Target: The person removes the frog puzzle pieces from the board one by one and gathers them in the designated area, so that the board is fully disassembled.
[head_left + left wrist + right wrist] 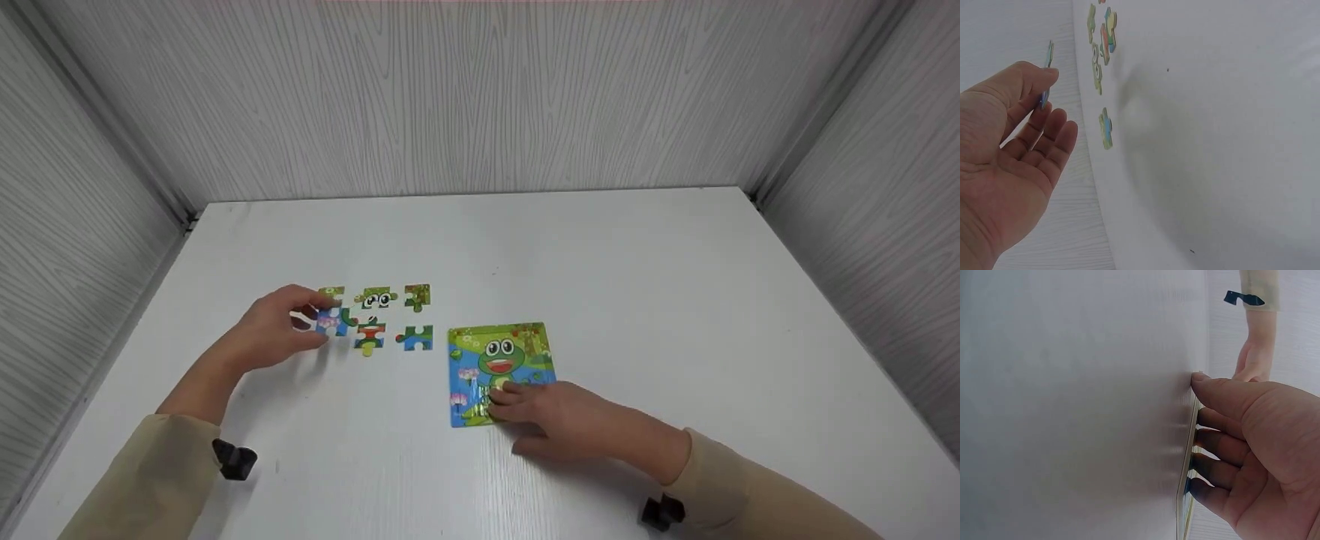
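My left hand (274, 326) is over the left part of the white table and pinches a blue jigsaw piece (330, 324) with a pink flower on it. In the left wrist view this piece (1050, 53) is seen edge-on between thumb and forefinger, raised off the table. Just beyond it are several loose jigsaw pieces, among them one with two eyes (376, 298) and one with a red mouth (369, 334). My right hand (559, 420) rests its fingers on the lower right of a square frog puzzle board (469, 352), covering that part. Its thumb lies near the board's edge (1185, 464).
A blue and green piece (418, 339) and a green corner piece (418, 295) lie between the left hand and the board. Pale wood-grain panels (480, 97) enclose the white table (645, 285) at the back and both sides.
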A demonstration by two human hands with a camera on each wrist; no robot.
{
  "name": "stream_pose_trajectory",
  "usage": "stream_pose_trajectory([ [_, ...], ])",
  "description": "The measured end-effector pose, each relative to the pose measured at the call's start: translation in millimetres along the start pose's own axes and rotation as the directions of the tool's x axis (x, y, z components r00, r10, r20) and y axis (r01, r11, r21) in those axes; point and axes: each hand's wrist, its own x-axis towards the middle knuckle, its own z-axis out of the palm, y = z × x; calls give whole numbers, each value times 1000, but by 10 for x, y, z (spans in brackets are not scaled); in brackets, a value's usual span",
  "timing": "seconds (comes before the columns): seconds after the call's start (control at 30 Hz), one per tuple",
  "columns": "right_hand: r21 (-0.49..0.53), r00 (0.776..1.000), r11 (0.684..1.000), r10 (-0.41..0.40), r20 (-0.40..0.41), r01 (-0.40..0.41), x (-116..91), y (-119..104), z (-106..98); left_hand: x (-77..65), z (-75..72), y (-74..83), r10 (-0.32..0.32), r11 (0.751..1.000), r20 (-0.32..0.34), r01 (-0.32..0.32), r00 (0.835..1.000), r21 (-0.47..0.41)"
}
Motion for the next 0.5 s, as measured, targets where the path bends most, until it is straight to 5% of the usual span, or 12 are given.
stream_pose_trajectory([
  [0.5, -1, 1000, 1000, 1, 5, -1, -6, -8, -7, -38, 46, -290, -79, 997, 11, 79, 997, -15],
])
